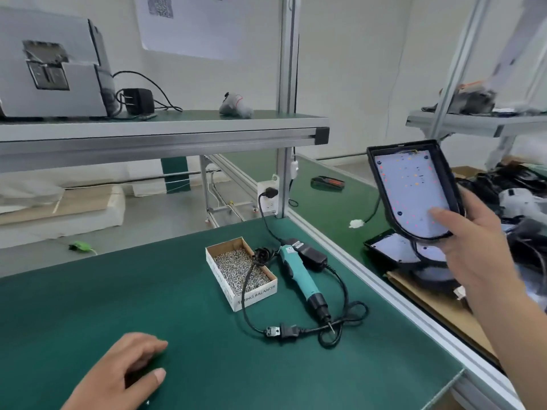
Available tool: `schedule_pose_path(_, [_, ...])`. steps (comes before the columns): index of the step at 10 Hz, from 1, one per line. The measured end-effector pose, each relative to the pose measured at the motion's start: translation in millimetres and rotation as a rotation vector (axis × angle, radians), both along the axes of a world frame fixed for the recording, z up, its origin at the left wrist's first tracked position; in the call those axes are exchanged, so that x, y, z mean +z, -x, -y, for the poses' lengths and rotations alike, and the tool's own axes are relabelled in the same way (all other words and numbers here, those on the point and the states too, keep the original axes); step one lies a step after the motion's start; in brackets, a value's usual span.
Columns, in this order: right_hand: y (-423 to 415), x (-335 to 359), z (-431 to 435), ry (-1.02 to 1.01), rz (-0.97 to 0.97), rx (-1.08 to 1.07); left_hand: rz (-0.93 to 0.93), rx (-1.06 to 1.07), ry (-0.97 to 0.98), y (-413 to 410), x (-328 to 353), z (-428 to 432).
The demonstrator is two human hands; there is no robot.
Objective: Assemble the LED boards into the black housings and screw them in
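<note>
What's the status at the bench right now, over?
Right hand grips housing, LED board inside, held above the bench. Left hand rests on green mat, empty. Screwdriver, screw box on mat.

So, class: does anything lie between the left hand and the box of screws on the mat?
Nothing visible. Only bare green mat separates the left hand from the box of screws; a black cord crosses the box's right side.
</note>
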State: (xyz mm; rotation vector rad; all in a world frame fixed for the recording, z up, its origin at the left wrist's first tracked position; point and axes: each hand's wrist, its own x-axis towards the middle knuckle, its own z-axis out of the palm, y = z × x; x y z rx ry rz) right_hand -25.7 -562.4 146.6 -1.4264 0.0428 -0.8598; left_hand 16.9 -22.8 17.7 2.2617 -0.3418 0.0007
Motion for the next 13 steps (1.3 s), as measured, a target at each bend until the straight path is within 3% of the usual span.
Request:
schedule_pose_path(3, [39, -6, 100, -0.146, -0.047, -0.411, -0.242, -0.033, 0.072, -9, 0, -2])
schedule_pose_path(4, [45, -8, 110, -0.150, -0.151, -0.537, -0.277, -0.055, 0.044, -13, -3, 5])
schedule_pose_path(5, [43, -14, 125, -0.176, -0.159, -0.635, -0.293, 0.037, 0.244, -7, -2, 16])
schedule_pose_path(6, [34, -17, 142, -0.163, -0.195, -0.695, -0.261, 0.066, 0.238, 3, 11, 6])
schedule_pose_path(7, [27, -21, 156, -0.060, -0.323, -0.716, -0.337, 0.140, 0.283, 6, 18, 16])
schedule_pose_path(9, [18, -22, 161, 0.304, -0.889, -0.719, -0.390, 0.097, 0.255, 10, 38, 29])
schedule_pose_path(10, [19, -22, 154, 0.402, -0.970, -0.760, -0.348, 0.018, 0.253, 19, 41, 29])
schedule_pose_path(12, [27, -39, 148, 0.528, -0.884, -0.856, -0.426, -0.077, 0.252, 5, 19, 3])
schedule_pose_path(13, [28, -43, 150, 0.532, -0.823, -0.900, -0.188, -0.185, 0.164, 2, 2, -11])
